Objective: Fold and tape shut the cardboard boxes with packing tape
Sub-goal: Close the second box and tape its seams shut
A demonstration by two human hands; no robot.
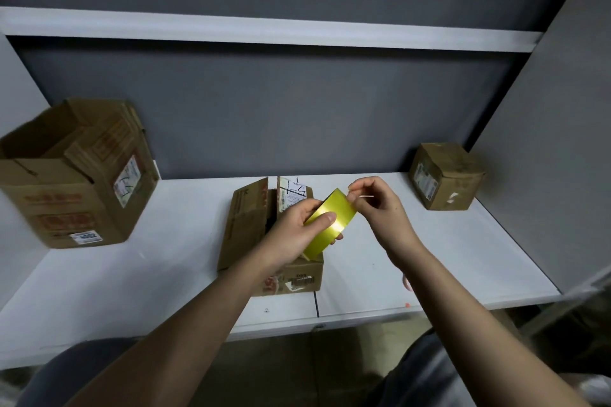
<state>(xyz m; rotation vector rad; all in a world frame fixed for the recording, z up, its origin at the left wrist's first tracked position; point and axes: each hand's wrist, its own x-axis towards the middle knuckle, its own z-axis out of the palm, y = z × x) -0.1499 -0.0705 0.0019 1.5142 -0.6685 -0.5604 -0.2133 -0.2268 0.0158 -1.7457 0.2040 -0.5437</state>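
The left hand (299,225) grips the roll of yellow packing tape (330,221), thumb across its outer face and fingers curled round the far side. The right hand (377,205) pinches the free end of the tape at the roll's upper edge between thumb and forefinger; the remaining fingers are loosely curled. The roll is held tilted above the centre cardboard box (264,241), which stands on the white table (165,274) near its front edge. The flaps of this box are open, one standing upright on the left side and another at the rear bearing a white label.

A larger open box (76,175) stands at the left of the table, flaps raised, with a white label on its right face. A small closed box (444,177) stands at the far right, close to the grey rear wall (297,109). A white shelf (264,31) runs above the table.
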